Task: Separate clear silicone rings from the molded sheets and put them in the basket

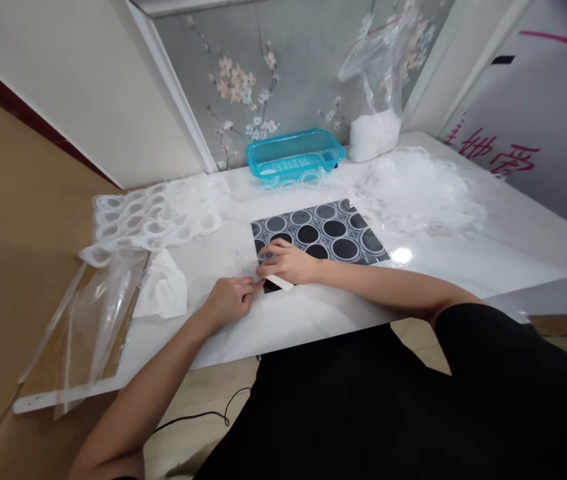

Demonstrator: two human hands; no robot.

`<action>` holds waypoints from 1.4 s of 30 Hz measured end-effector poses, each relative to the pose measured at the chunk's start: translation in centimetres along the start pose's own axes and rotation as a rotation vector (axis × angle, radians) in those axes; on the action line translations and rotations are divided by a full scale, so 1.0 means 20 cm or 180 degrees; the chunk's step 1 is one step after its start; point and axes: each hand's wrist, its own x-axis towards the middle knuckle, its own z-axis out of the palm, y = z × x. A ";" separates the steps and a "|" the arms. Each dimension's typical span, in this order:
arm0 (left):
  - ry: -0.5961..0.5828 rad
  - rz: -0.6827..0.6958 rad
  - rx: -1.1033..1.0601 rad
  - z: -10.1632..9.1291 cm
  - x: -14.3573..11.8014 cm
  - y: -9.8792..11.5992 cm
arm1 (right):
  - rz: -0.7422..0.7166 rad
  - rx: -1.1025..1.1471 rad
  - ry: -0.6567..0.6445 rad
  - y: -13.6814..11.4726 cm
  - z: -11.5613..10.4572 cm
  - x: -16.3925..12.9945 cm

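A black sheet (345, 248) patterned with rows of pale rings lies flat on the white table. At its near left corner is my left hand (230, 301), fingers curled and a fingertip against the sheet's edge; whether it pinches anything is hidden. My right hand (290, 262) rests over the sheet's left part, its fingers bent and closed on a white flat strip (280, 283). The strip's lower end sticks out below the palm, lying across the sheet's near edge.
Translucent ring-cut sheets (136, 220) lie at the left, near a crumpled white tissue (166, 288) and a clear plastic bag (98, 327). Behind stand a blue basket (296, 148) and a bag of white material (376, 133). Translucent scraps (423, 190) are piled at right.
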 end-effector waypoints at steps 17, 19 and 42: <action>0.0819 0.0063 -0.1292 -0.07 0.48 0.35 | 0.2251 0.4156 0.1827 -0.17 -0.36 -0.28; 0.0736 0.0142 -0.1636 -0.05 0.59 0.37 | 0.2295 0.4062 0.2118 -0.15 -0.42 -0.35; 0.0435 0.0282 0.0184 0.02 0.94 0.23 | 0.3000 0.1922 0.2653 -0.06 -0.40 -0.77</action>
